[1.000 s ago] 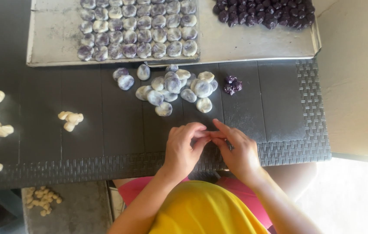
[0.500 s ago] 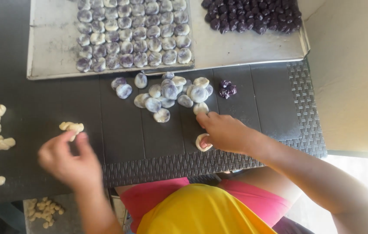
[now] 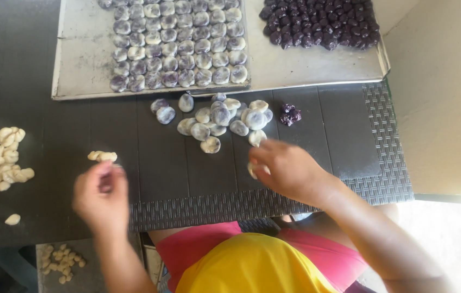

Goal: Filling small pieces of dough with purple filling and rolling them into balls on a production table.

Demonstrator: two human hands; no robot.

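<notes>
Dough ball point(image 3: 253, 169) is being gripped by right hand point(image 3: 285, 171) just below loose pile point(image 3: 219, 116); left hand point(image 3: 100, 195) grip state cannot be told. Light pressure is being advised.

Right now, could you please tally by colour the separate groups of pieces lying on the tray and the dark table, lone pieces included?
Purple-streaked: 2, rows on the tray and a loose heap.
Dark purple: 2, a tray heap and a small lump.
Cream: 3, a big heap, a small cluster and a lone piece.
Total: 7.
</notes>
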